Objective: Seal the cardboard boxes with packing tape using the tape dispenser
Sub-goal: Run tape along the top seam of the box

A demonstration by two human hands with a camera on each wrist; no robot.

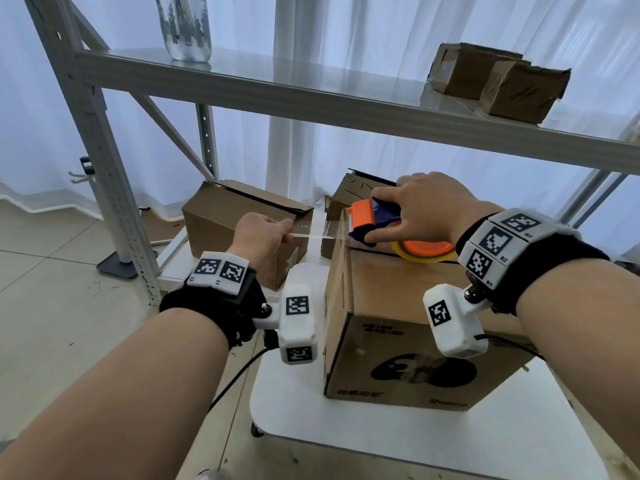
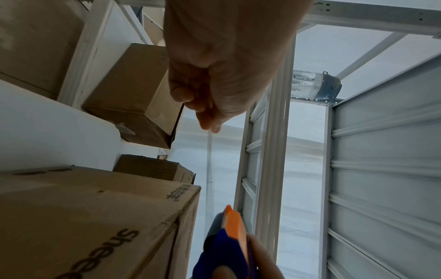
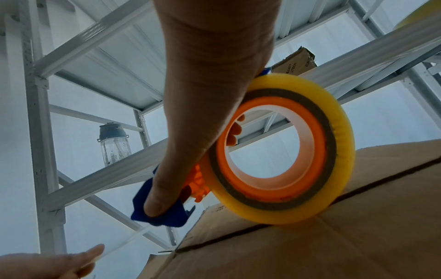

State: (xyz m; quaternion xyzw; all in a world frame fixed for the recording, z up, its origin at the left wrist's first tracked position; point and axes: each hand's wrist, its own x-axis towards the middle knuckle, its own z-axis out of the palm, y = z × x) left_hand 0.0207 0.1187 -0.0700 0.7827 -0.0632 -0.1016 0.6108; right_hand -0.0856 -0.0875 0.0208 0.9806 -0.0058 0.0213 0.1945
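White table point(image 1: 346, 438) beneath metal shelving carries the cardboard box point(image 1: 408, 341), its top seam untaped. Right hand point(image 1: 429, 209) clamps the tape dispenser point(image 1: 377, 220) on the box's top; left hand point(image 1: 258, 233) pinches the tape point(image 1: 311, 233) end, drawn taut. Tape likely thin, clingy: hold by its free end.

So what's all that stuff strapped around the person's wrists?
Both forearms are bare, no sleeves. Each wrist wears a black band topped with white blocks printed with black square codes. A white boxy camera pod hangs off each band on a small ball joint, trailing a thin black cable.
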